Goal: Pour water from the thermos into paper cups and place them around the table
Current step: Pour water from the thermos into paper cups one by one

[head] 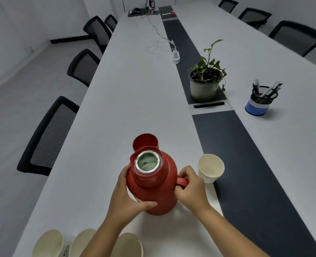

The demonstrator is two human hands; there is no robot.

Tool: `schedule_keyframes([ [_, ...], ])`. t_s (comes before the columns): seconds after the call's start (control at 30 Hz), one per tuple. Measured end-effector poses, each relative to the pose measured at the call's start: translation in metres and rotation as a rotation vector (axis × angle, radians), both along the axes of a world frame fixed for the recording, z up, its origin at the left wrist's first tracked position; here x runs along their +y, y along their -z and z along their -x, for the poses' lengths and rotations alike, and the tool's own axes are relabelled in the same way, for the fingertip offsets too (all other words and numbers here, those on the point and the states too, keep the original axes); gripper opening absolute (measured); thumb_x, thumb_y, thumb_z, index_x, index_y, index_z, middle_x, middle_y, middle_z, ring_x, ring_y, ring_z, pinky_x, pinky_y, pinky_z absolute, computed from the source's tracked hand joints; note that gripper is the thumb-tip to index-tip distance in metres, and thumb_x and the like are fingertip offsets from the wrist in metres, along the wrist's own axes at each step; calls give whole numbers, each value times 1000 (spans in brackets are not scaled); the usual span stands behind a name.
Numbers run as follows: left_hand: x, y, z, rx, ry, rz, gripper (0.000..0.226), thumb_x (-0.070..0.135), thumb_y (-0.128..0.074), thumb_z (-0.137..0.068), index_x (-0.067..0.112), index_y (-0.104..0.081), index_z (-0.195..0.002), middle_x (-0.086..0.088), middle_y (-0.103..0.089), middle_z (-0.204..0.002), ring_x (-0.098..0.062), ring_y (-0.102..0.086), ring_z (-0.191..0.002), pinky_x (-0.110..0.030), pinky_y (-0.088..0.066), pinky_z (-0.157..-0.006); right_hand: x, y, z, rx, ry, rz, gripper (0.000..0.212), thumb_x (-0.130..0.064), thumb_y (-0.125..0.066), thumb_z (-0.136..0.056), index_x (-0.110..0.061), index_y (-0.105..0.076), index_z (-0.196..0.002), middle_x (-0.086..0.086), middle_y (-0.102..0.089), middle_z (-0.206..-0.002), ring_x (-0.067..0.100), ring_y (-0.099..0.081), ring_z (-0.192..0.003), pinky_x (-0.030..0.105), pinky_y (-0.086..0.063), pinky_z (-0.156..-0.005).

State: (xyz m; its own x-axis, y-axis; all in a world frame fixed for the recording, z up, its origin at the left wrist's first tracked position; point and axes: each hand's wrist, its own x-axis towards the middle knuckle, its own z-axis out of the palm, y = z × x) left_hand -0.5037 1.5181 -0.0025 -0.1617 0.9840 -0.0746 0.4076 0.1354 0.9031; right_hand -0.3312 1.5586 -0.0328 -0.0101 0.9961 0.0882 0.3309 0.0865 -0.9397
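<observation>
The red plastic thermos (153, 184) stands uncapped on the long white tabletop (131, 101), its silvered mouth open, with the left hand (129, 193) wrapped around its body and the right hand (191, 188) curled closed on its side handle, whose lower part is hidden by the fingers. Its round red cap (145, 141) sits just behind, partly covered by the thermos neck. One empty white paper cup (211, 168) stands just beside the right hand; three more paper cups (49, 243) are cut off at the bottom edge, one behind the left forearm.

A potted plant (206, 78) stands near a pen holder (261, 101).
</observation>
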Motion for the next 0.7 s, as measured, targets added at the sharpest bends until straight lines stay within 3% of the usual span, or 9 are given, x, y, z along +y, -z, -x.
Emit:
schedule_keyframes([
  [0.13,5,5,4,44,-6,-9,98,44,-75,-29,60,-25,-111,34,-38,-120,5,-44,-111,-14,-36,-87,12,3,5,-63,-69,-8,26,-12,-44,-55,-34,-33,-63,-15,-43,-51,5,-45,-51,15,-33,-51],
  [0.2,0,7,1,61,-41,-17,98,47,-74,-32,57,-24,-116,26,-41,-126,2,-43,-115,-18,-35,-94,11,2,-2,-144,-170,-32,18,-15,-44,-59,-31,-37,-67,-15,-45,-60,7,-43,-55,13,-34,-54],
  [0.3,-20,14,-16,96,-222,-50,95,48,-73,-42,40,-30,-127,11,-40,-132,-8,-40,-122,-27,-32,-101,1,1,-27,-278,-254,-206,22,-23,-46,-66,-23,-48,-88,-7,-53,-78,6,-43,-73,8,-35,-72],
  [0.37,-37,18,-34,107,-375,-109,78,39,-70,-54,30,-39,-126,8,-41,-126,-8,-43,-118,-28,-35,-100,-5,3,-51,-344,-152,-275,27,-25,-48,-68,-21,-48,-95,3,-60,-87,9,-45,-86,14,-34,-83],
  [0.4,-44,20,-42,131,-403,-198,65,38,-66,-60,33,-43,-120,11,-42,-120,0,-43,-113,-24,-37,-98,-5,5,-65,-390,-69,-290,26,-25,-51,-70,-19,-51,-95,7,-62,-90,10,-45,-90,25,-37,-85],
  [0.47,-54,26,-58,208,-359,-361,40,36,-57,-69,34,-49,-108,22,-44,-107,14,-41,-107,-8,-35,-94,-1,7,-87,-551,85,-243,26,-20,-65,-71,-11,-61,-95,15,-63,-99,22,-47,-102,43,-38,-84],
  [0.53,-59,34,-75,230,-276,-408,29,29,-53,-74,27,-52,-103,25,-46,-99,18,-42,-103,-3,-35,-89,8,11,-100,-673,96,-62,30,-14,-74,-70,-6,-65,-97,21,-58,-112,37,-46,-112,54,-37,-90],
  [0.63,-56,37,-105,138,-100,-327,22,29,-51,-75,29,-53,-96,37,-47,-98,20,-45,-94,0,-36,-83,14,14,-107,-716,24,31,20,-8,-71,-72,-3,-69,-92,22,-58,-116,43,-44,-117,57,-33,-95],
  [0.7,-50,37,-123,74,10,-156,28,39,-47,-73,32,-56,-98,43,-48,-98,18,-45,-93,-2,-37,-82,13,16,-110,-726,-3,14,13,-4,-72,-70,-2,-70,-82,22,-61,-109,44,-47,-114,58,-34,-93],
])
